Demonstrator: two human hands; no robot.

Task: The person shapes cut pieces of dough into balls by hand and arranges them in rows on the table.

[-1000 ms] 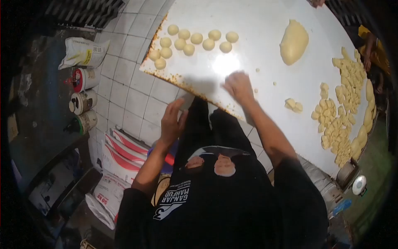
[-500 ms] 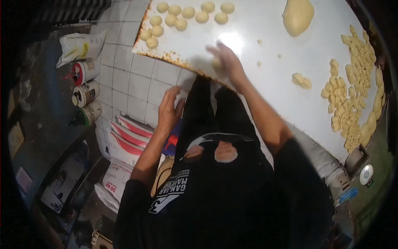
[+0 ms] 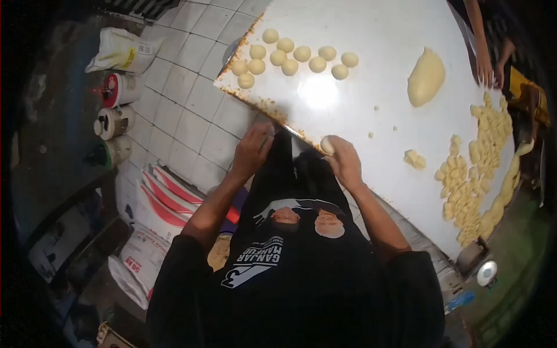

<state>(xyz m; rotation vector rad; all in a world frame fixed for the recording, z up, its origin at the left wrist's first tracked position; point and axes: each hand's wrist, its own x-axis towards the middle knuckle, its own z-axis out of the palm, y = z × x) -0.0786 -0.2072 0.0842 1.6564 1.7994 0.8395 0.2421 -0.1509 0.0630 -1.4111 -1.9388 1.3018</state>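
My right hand (image 3: 345, 164) is closed around a small pale yellow dough ball (image 3: 328, 145) at the near edge of the white table (image 3: 371, 35). Part of the ball is covered by my fingers. My left hand (image 3: 253, 148) hovers just off the table edge, its fingers loosely curved and apart, with nothing visible in it. Several round dough balls (image 3: 301, 54) sit in loose rows on the table's left part. Farther right lies a big smooth lump of dough (image 3: 426, 78). A small clump of cut dough (image 3: 414, 159) rests nearer to me.
Many cut dough pieces (image 3: 461, 180) and a long dough roll (image 3: 505, 197) line the table's right side. Another person's hands (image 3: 486, 68) are at the far right corner. Tubs (image 3: 123, 90) and sacks (image 3: 145, 255) stand on the left. A scale (image 3: 486, 272) is at lower right.
My right hand has come back toward me to the table edge with the dough ball. My left hand has moved nearer the edge. The view has shifted, and another person's hands now show.
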